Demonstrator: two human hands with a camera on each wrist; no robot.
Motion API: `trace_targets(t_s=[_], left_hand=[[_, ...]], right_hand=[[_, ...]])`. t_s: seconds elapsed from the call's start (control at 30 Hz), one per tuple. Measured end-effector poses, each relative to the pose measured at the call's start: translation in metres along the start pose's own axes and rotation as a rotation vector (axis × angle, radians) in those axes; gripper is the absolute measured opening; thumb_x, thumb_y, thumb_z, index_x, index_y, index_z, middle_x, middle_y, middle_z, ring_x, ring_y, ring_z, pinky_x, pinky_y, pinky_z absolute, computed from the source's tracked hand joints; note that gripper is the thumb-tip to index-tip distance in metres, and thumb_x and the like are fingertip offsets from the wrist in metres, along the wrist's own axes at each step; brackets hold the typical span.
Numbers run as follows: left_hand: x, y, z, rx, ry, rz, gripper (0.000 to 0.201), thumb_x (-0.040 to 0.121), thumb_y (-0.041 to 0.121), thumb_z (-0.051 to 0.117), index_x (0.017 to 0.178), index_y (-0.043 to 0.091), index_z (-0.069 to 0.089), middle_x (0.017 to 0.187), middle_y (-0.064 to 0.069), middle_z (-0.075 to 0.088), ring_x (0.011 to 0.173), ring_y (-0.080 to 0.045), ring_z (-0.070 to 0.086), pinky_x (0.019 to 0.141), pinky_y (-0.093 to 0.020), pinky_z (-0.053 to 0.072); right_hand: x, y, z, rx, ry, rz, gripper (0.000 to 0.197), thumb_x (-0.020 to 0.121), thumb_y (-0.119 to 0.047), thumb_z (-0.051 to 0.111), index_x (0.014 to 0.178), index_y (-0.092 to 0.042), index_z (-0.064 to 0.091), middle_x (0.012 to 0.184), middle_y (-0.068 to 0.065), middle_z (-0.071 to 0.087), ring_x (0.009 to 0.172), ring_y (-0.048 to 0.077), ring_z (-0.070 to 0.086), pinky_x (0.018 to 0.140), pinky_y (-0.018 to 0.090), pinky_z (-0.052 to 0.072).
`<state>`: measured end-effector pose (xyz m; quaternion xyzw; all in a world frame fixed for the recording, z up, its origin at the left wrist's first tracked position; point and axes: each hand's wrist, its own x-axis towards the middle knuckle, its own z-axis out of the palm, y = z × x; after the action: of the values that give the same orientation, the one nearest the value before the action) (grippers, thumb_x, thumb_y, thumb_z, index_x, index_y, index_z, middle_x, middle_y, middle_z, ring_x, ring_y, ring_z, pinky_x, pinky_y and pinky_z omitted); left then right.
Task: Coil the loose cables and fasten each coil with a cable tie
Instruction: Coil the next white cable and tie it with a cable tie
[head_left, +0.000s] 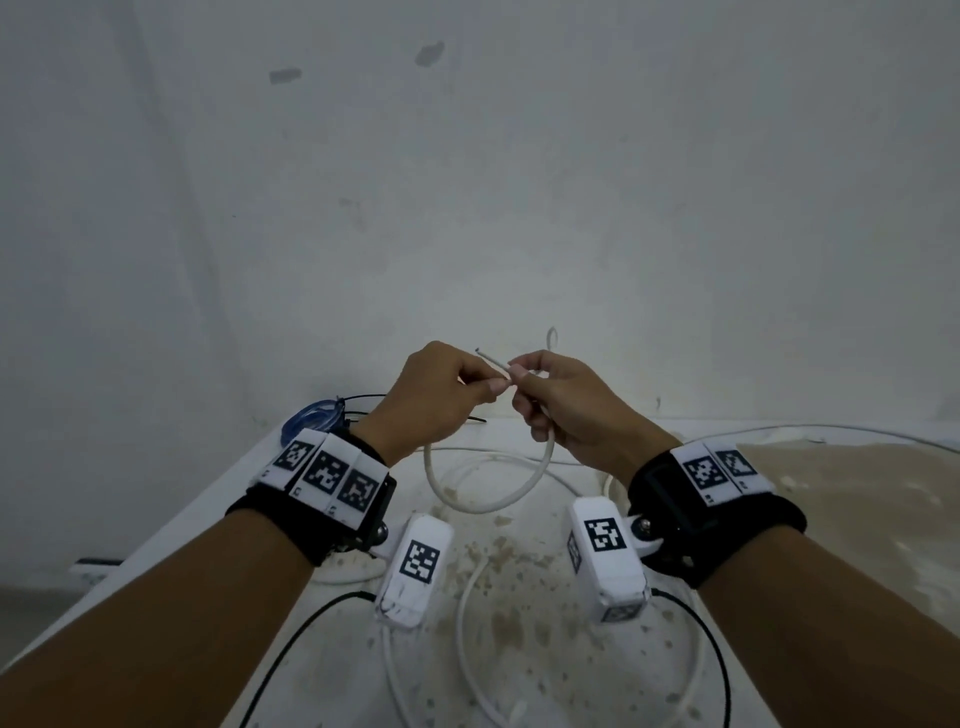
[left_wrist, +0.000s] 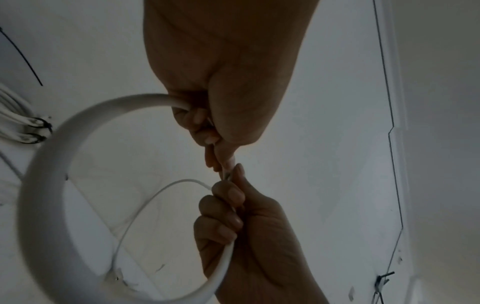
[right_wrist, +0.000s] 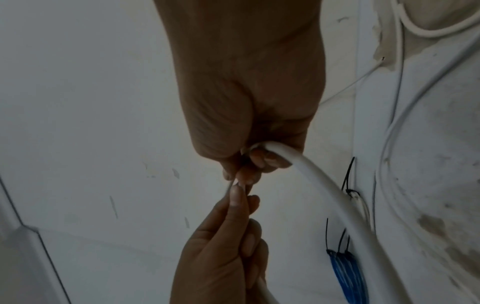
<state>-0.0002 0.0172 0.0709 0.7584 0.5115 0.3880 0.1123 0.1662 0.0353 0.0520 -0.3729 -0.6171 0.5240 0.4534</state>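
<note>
I hold a thick white cable in the air above the table, bent into one loop that hangs below my hands. My left hand grips one side of the loop, fingers curled round it. My right hand grips the other side and pinches the cable near its bare end, which sticks up to the left. The fingertips of both hands meet. In the left wrist view the loop sweeps from my left hand to my right hand. The right wrist view shows the cable leaving my right hand.
A blue coil bound with black ties lies at the table's far left corner. A tied white coil lies beside it. More loose white cable trails over the stained white table. A pale wall stands close behind.
</note>
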Motion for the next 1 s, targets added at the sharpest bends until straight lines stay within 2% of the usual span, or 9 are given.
trace_targets(t_s=[0.17,0.3,0.33,0.4,0.5,0.63,0.77,0.87,1.0], left_hand=[[0.014,0.008,0.009,0.095,0.03,0.033,0.014,0.09,0.029,0.067,0.083,0.022,0.076,0.078,0.008,0.07,0.073,-0.009,0.061,0.065,-0.019,0.043],[0.03,0.027,0.002,0.18,0.106,0.136,0.014,0.092,0.026,0.064,0.089,0.021,0.077,0.074,0.018,0.061,0.069,0.001,0.054,0.07,-0.017,0.04],[0.036,0.033,-0.002,0.194,0.141,0.172,0.014,0.092,0.026,0.064,0.09,0.019,0.077,0.075,0.017,0.06,0.067,0.003,0.052,0.069,-0.015,0.039],[0.045,0.05,-0.012,0.196,0.235,0.255,0.014,0.091,0.026,0.065,0.09,0.019,0.077,0.073,0.016,0.059,0.062,0.006,0.051,0.064,-0.008,0.034],[0.053,0.072,-0.023,0.165,0.348,0.358,0.013,0.09,0.027,0.066,0.089,0.019,0.076,0.073,0.012,0.064,0.059,0.008,0.051,0.06,-0.006,0.033],[0.049,0.064,-0.009,0.042,0.385,0.192,0.02,0.088,0.038,0.067,0.079,0.021,0.069,0.069,0.011,0.064,0.058,0.002,0.054,0.06,-0.012,0.04],[0.027,0.029,0.01,-0.248,0.202,0.008,0.013,0.094,0.02,0.061,0.083,0.017,0.069,0.071,0.005,0.061,0.056,-0.01,0.056,0.059,-0.029,0.05],[0.017,0.02,0.021,-0.226,0.218,-0.019,0.013,0.094,0.02,0.061,0.084,0.019,0.069,0.073,0.007,0.06,0.061,-0.012,0.052,0.062,-0.03,0.046],[0.017,0.026,0.02,-0.178,0.184,0.006,0.012,0.093,0.022,0.061,0.089,0.016,0.071,0.071,0.013,0.06,0.062,-0.004,0.051,0.062,-0.023,0.041]], right_hand=[[-0.001,-0.004,-0.015,-0.097,0.003,0.068,0.024,0.102,-0.035,0.049,0.105,-0.014,0.06,0.063,0.002,0.057,0.052,0.013,0.044,0.054,0.026,0.04],[-0.002,-0.023,-0.022,-0.054,0.019,0.093,0.035,0.1,-0.048,0.047,0.106,-0.017,0.064,0.06,0.001,0.05,0.051,0.012,0.044,0.053,0.027,0.05],[-0.001,-0.03,-0.023,0.004,0.032,0.078,0.037,0.1,-0.048,0.047,0.103,-0.016,0.063,0.056,-0.001,0.044,0.049,0.012,0.039,0.049,0.025,0.048],[0.0,-0.047,-0.024,0.166,0.058,0.01,0.037,0.101,-0.047,0.045,0.096,-0.013,0.059,0.053,-0.004,0.029,0.046,0.011,0.024,0.038,0.021,0.031],[0.0,-0.066,-0.03,0.303,0.115,-0.086,0.035,0.103,-0.041,0.043,0.084,-0.013,0.052,0.053,-0.004,0.021,0.046,0.011,0.014,0.039,0.02,0.011],[-0.002,-0.056,-0.034,0.344,0.185,-0.073,0.032,0.103,-0.028,0.037,0.075,-0.015,0.045,0.05,-0.004,0.024,0.043,0.011,0.015,0.036,0.019,0.013],[-0.006,-0.028,-0.039,0.324,0.257,-0.055,0.032,0.104,-0.025,0.039,0.075,-0.014,0.046,0.05,-0.005,0.025,0.043,0.01,0.016,0.036,0.02,0.014],[-0.009,-0.014,-0.033,0.178,0.207,-0.074,0.023,0.104,-0.021,0.043,0.082,-0.013,0.046,0.053,-0.003,0.032,0.043,0.011,0.023,0.038,0.021,0.02],[-0.008,-0.011,-0.019,-0.018,0.17,-0.136,0.022,0.103,-0.024,0.045,0.084,-0.015,0.047,0.056,-0.002,0.039,0.043,0.009,0.031,0.041,0.024,0.029]])
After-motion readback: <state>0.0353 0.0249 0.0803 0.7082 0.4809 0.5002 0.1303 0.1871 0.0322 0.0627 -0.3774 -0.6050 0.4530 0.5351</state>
